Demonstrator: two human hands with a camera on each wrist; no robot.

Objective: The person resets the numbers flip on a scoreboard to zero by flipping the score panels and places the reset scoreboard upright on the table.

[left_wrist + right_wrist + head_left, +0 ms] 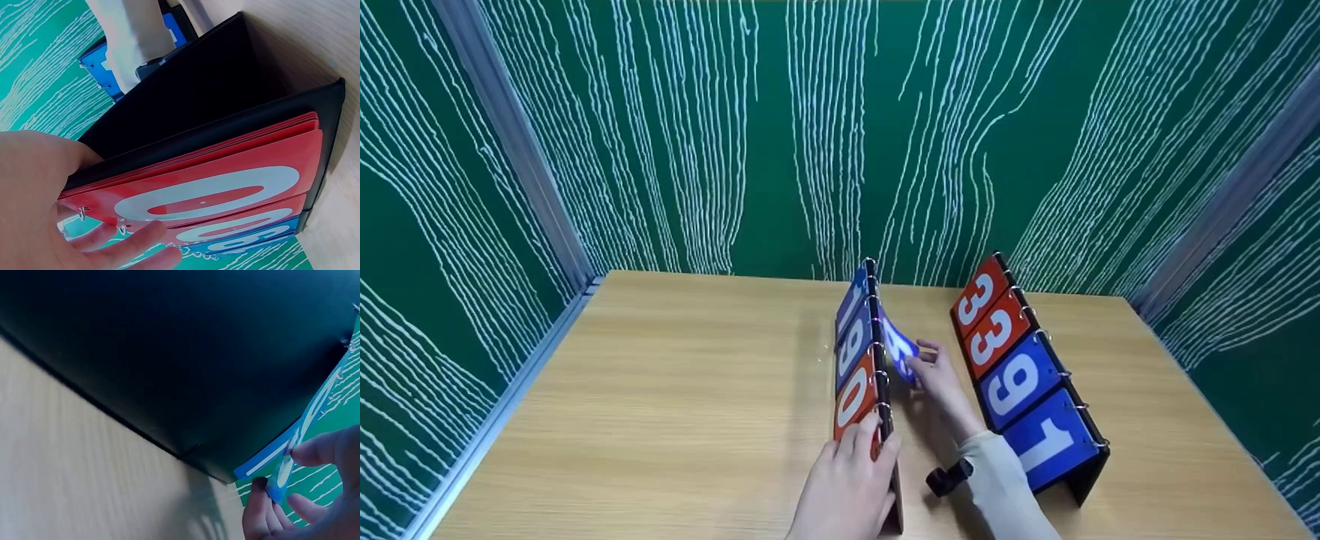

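A black tabletop flip scoreboard (pixel 883 390) with red and blue number cards on rings stands as a tent at the table's middle. My left hand (pixel 844 484) grips its near end over the ringed top edge. In the left wrist view, the thumb goes behind the board and the fingers lie by the rings, beside a red card (pixel 208 194) showing 0. On the board's right side, my right hand (pixel 941 382) pinches the free end of a bent blue number card (pixel 896 346). The right wrist view shows this blue card (pixel 286 467) between thumb and fingers.
A second flip scoreboard (pixel 1012 390) stands to the right, reading 3, 3, 9, 1, close beside the right forearm. A black band (pixel 949 478) sits on the right wrist. Green walls with white lines (pixel 765 150) rise behind the wooden table (pixel 682 390).
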